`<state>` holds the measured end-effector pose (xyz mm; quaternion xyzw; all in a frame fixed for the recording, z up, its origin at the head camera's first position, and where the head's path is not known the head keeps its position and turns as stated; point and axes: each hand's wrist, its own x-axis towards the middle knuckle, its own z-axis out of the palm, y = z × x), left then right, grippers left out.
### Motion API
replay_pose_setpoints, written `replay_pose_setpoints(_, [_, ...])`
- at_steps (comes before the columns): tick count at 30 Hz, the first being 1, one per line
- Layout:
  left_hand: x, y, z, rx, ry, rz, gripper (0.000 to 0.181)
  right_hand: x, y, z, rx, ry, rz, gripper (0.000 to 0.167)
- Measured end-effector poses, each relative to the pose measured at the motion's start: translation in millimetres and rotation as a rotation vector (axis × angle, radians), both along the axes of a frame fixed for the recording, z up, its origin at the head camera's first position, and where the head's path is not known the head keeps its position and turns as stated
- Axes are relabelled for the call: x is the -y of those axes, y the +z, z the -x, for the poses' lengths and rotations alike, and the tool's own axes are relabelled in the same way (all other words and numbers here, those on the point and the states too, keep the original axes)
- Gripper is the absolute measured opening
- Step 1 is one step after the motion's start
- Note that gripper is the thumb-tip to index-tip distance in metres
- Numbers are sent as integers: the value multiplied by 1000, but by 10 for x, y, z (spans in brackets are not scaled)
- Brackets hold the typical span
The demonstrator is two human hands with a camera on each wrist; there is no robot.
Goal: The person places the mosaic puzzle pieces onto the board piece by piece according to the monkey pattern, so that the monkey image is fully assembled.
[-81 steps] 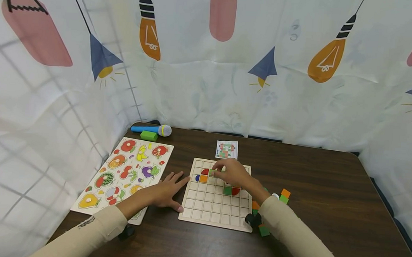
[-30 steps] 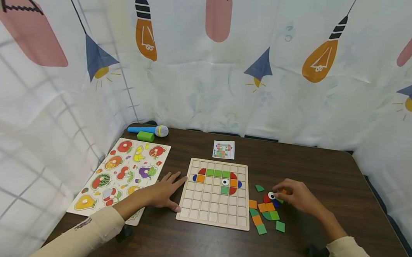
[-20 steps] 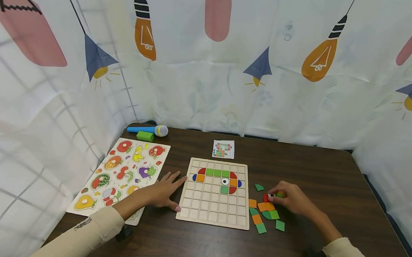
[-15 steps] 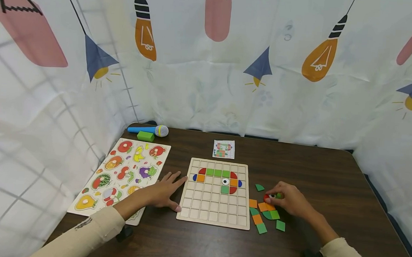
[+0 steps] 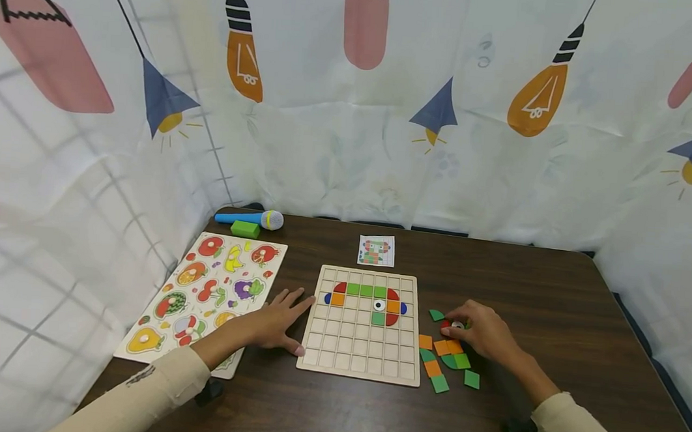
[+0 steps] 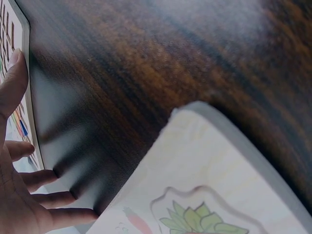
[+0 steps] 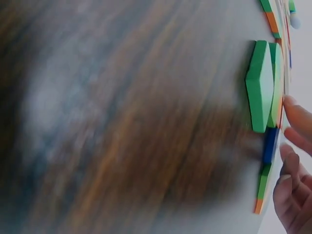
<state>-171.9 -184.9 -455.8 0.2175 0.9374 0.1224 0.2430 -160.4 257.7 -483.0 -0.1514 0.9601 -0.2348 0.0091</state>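
Note:
A square wooden grid board [image 5: 351,347] lies mid-table, with red, orange, green and blue tiles and a round eye tile [image 5: 379,305] set in its upper rows. My left hand [image 5: 276,321] is spread flat beside it, index fingertip and thumb at its left edge; the left wrist view shows these straight fingers [image 6: 53,200]. To the right, my right hand [image 5: 485,329] is bent over the loose tiles, fingertips at a red tile [image 5: 446,325] and another eye tile [image 5: 458,324]. Whether it pinches one is hidden. In the right wrist view, a green tile [image 7: 261,87] lies near the fingers.
Loose orange [image 5: 425,342] and green tiles [image 5: 472,379] lie right of the board. A small pattern card [image 5: 376,251] is behind it. At left are a fruit puzzle board [image 5: 188,318], a green block [image 5: 245,229] and a toy microphone [image 5: 248,219].
My right hand has gone from the board to the loose tiles, then slid slightly left among them. Green tiles now fill the board's top row where it was. My left hand stays put.

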Motion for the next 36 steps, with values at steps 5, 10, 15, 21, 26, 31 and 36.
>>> replay_pose_setpoints(5, [-5,-11,1,1,0,-1,103,28,20,-1,29,-39,-22,33])
replay_pose_setpoints(10, [0,4,-6,-1,5,2,102,41,49,2,57,-38,-23,34])
replay_pose_setpoints(15, [6,20,-15,-5,2,-9,102,53,67,19,88,-17,-37,34])
replay_pose_setpoints(21, [9,14,-21,-8,0,-14,102,69,65,29,75,-23,-59,32])
replay_pose_setpoints(26, [7,9,-1,-2,7,-13,102,80,66,25,72,-26,-51,26])
replay_pose_setpoints(31, [7,1,9,2,12,-14,102,114,76,17,80,4,-33,23])
replay_pose_setpoints(36, [9,-8,-2,0,5,-15,102,127,88,39,90,17,-26,19])
